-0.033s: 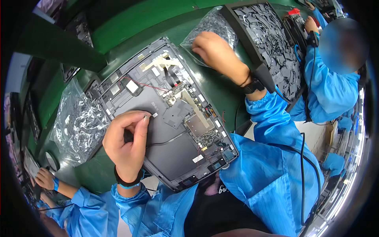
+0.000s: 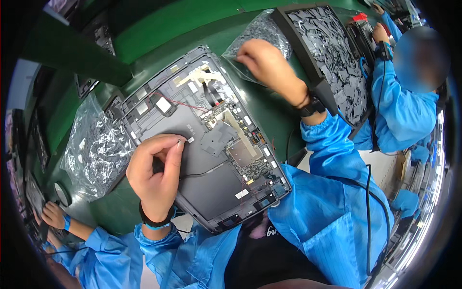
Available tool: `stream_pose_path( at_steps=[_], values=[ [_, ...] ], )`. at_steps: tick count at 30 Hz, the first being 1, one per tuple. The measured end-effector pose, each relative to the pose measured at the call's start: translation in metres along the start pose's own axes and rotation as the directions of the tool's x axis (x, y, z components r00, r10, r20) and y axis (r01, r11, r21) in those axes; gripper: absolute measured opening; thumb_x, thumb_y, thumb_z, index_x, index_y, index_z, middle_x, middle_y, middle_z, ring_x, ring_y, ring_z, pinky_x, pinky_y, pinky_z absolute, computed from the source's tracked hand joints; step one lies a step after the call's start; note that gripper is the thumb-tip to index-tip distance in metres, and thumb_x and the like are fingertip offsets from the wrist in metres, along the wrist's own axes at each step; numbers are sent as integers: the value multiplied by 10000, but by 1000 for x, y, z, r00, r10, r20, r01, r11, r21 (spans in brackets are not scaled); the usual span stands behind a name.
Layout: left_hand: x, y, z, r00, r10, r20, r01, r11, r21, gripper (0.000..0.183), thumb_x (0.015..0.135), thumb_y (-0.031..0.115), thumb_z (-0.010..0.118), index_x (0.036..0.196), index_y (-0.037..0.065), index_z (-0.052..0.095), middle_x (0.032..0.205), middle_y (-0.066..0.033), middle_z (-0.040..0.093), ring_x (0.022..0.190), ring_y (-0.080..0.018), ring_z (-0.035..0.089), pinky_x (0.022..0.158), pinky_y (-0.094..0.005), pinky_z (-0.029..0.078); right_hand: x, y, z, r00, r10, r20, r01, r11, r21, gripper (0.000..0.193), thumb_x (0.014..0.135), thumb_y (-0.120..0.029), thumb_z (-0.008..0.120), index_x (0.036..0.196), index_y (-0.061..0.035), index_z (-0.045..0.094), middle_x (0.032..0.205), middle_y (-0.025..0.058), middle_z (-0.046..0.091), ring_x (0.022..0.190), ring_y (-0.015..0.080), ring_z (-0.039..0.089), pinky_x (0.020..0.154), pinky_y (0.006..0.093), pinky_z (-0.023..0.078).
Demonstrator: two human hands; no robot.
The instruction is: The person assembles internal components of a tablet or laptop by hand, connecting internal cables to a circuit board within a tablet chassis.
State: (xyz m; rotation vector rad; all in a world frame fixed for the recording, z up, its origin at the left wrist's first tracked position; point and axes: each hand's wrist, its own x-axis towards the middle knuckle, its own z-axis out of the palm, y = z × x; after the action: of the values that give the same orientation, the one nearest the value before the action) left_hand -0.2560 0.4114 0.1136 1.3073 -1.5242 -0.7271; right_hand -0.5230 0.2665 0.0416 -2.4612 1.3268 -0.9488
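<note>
An opened laptop chassis (image 2: 209,197), dark grey, lies tilted across the bench in front of me. Its circuit board (image 2: 244,153), tape strips and thin red and black wires are exposed. Above the left part of the chassis is my left hand (image 2: 153,171), thumb and forefinger pinched together. Something tiny shows at those fingertips, too small to name. My right hand (image 2: 269,62) reaches past the chassis's far right side, fingers curled and pressed together at the edge of a clear plastic bag (image 2: 276,36). Whatever they grip is hidden.
Right of the bag, a dark box (image 2: 299,47) holds many small black pieces. Another clear bag (image 2: 91,154) of dark parts lies left of the chassis. Co-workers in blue sit at the right (image 2: 404,115) and lower left (image 2: 113,255). A round dish-like object (image 2: 61,195) stands on the green bench (image 2: 260,108).
My right hand and the things around it sit very slightly farther right and lower in the picture. Both hands keep their pose.
</note>
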Motion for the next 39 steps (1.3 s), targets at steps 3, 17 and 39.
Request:
stream_pose_path(
  at_steps=[3, 17, 39],
  values=[
    [2, 1, 0, 1000, 9, 13, -9, 1000, 19, 112, 815, -56, 687, 911, -10, 651, 869, -86, 695, 595, -61, 536, 542, -192, 420, 14, -30, -23, 984, 180, -8, -173, 955, 241, 111, 826, -88, 668, 925, -42, 687, 820, 96, 654, 710, 214, 631, 636, 318, 497],
    [1, 4, 0, 999, -40, -11, 40, 999, 22, 101, 802, -30, 711, 888, -5, 664, 818, -60, 682, 586, -62, 538, 533, -197, 421, 49, -63, -30, 975, 101, 200, -195, 820, 538, 146, 795, -175, 731, 871, -50, 729, 851, 57, 662, 791, 144, 602, 681, 275, 463],
    [4, 4, 3, 1000, -28, -11, 29, 999, 39, 94, 799, -10, 713, 881, 7, 669, 812, -63, 676, 588, -88, 557, 528, -207, 440, 43, -89, -25, 984, 134, 118, -159, 956, 245, 190, 788, -65, 593, 954, 15, 635, 606, 132, 560, 526, 263, 555, 521, 367, 440]
  ],
)
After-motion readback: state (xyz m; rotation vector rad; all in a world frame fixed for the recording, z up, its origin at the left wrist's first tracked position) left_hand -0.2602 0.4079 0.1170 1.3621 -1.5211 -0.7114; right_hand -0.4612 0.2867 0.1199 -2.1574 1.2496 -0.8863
